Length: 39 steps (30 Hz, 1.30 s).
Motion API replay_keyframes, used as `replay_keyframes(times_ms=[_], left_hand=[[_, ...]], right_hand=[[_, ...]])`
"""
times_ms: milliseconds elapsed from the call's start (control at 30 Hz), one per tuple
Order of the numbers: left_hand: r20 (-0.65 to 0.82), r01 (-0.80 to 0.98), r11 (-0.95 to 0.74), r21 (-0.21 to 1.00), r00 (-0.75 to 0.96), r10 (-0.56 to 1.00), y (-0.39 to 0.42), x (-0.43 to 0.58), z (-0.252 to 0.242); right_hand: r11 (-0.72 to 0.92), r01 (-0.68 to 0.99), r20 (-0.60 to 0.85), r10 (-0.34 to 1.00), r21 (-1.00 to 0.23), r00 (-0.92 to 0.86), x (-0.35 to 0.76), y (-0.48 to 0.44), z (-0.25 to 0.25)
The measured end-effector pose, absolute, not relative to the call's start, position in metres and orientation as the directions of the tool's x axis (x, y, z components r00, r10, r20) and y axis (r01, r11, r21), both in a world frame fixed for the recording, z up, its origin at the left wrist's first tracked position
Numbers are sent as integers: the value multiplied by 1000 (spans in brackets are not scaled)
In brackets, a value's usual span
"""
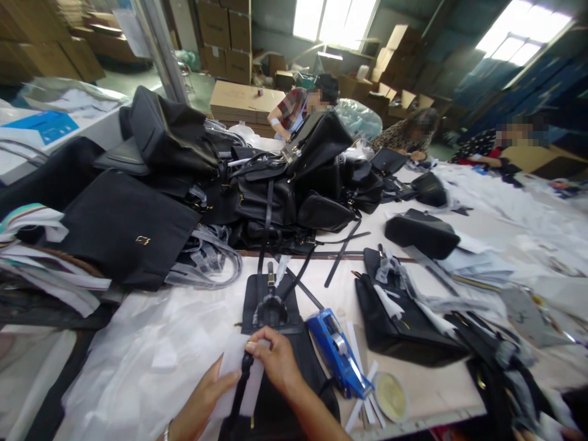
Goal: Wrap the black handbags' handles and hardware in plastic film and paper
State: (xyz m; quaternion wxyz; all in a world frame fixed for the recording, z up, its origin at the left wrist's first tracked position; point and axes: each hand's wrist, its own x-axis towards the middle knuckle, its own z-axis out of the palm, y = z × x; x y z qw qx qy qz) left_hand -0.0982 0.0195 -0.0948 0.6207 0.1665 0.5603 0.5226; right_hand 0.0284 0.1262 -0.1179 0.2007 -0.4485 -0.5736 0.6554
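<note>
A black backpack [294, 361] lies on the table before me, its flap [250, 300] pointing away. A narrow black strap [239, 392] runs up its left side over a white wrapping sheet [225, 361]. My right hand [278, 361] is closed, thumb and forefinger pinching the strap's upper end near a dark buckle part. My left hand [204, 392] is closed on the white sheet, its thumb beside the strap and its other fingers partly hidden beneath. Right of the backpack stands a blue tape dispenser [340, 355].
Black bags [271, 202] are piled at the back. White sheets [133, 349] spread on the left. White strips [367, 404] and a round yellowish tin [390, 395] lie near the front edge. Another bag [404, 318] sits right. Several people work beyond; another person's hand [546, 422] shows lower right.
</note>
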Motion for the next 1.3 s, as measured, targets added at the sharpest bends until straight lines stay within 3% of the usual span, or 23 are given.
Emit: replay_keyframes(times_ms=[167, 400, 733, 1133, 1200, 1300], left_hand=[[-514, -349, 418, 838, -251, 821, 15, -89, -114], [-470, -202, 430, 880, -233, 852, 11, -94, -124], [-535, -346, 445, 826, -234, 811, 20, -86, -97], [-570, -446, 398, 802, -371, 733, 29, -69, -86], [-593, -453, 416, 789, -380, 710, 30, -70, -86], [-620, -478, 434, 764, -355, 700, 30, -74, -82]], right_hand=[[-226, 282, -336, 829, -932, -447, 30, 123, -112], [-220, 272, -327, 826, -937, -459, 30, 126, -110], [-296, 217, -366, 780, -930, -508, 27, 132, -115], [-175, 269, -289, 828, -947, -481, 23, 132, -110], [-246, 208, -319, 813, -947, -487, 26, 130, -115], [-501, 31, -444, 736, -865, -511, 39, 128, -125]])
